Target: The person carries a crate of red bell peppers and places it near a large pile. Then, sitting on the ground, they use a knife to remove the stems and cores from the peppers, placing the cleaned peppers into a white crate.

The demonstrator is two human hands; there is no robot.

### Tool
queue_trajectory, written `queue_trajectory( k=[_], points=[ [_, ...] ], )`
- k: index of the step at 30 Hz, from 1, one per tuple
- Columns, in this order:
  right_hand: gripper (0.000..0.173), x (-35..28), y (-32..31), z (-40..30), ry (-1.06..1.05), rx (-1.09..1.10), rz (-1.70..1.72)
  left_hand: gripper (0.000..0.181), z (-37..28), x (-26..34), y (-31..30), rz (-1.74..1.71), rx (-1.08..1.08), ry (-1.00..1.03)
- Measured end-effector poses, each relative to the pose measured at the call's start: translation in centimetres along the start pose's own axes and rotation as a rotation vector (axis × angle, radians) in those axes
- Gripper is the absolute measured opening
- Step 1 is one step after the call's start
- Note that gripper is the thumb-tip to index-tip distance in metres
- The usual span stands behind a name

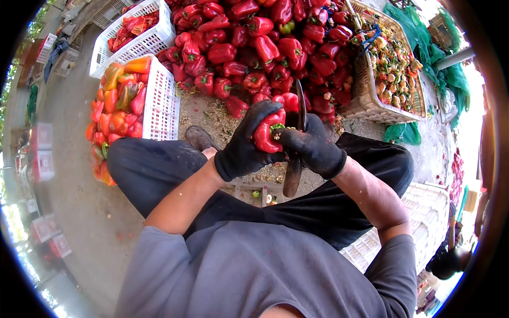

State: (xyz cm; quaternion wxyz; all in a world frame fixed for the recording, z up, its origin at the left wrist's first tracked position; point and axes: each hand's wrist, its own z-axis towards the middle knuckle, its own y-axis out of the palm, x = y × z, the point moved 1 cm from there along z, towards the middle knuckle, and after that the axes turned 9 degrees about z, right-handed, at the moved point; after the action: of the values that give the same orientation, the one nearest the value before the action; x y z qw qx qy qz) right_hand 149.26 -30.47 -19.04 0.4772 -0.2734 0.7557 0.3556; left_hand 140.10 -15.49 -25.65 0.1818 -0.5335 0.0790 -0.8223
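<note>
My left hand (249, 140), in a black glove, is closed around a red bell pepper (267, 134) with some green at its stem end. In a matching glove, my right hand (313, 142) grips a knife (293, 175) with a dark blade and a worn handle; the blade points up and away from me. My right thumb and fingers rest by the pepper's stem end, where a few pale seeds show. Beyond both hands lies a large heap of red bell peppers (234, 47).
White plastic crates (161, 103) hold orange and red peppers and red pieces at the left. A crate of cut stem cores (397, 113) stands right of the heap, near green netting (403, 133). Pale crates (427, 214) are at my right. Scattered seeds lie underfoot. A person (447, 262) is at the far right.
</note>
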Motion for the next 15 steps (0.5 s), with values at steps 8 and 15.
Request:
queue_trajectory(
  k=[8, 15],
  points=[
    [0.020, 1.3, -0.2, 0.2, -0.349, 0.214, -0.690, 0.075, 0.5, -0.1, -1.0, 0.472, 0.018, 0.169],
    [0.020, 0.2, -1.2, 0.5, 0.062, 0.026, -0.155, 0.081, 0.6, 0.7, 0.1, 0.345, 0.076, 0.195]
  ],
)
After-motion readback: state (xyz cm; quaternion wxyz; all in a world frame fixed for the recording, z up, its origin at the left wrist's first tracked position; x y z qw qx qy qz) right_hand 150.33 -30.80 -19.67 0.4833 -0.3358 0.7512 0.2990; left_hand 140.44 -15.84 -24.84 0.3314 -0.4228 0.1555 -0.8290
